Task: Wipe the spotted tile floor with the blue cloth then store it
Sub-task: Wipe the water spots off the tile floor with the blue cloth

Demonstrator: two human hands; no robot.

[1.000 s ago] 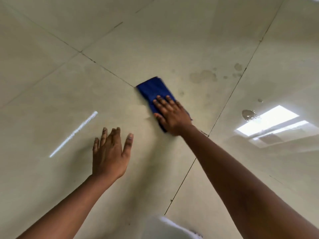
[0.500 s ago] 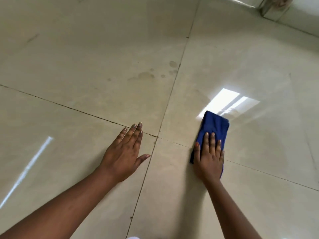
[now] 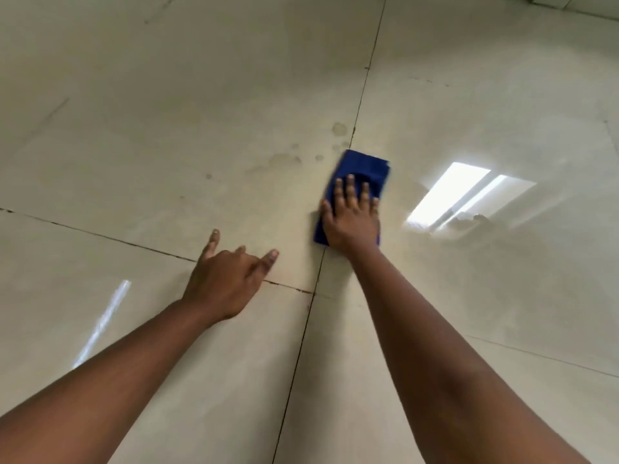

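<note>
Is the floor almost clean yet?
Not yet. The right hand presses the cloth flat on the floor, right beside the spots, which are still there. The left hand holds nothing. Storing the cloth comes last.

Both forearms are bare from the bottom edge of the view up to the wrists, with no sleeve showing. The left hand [image 3: 227, 279] and the right hand [image 3: 351, 219] are bare too: no glove, ring, watch or bracelet. Short, unpainted fingernails.
</note>
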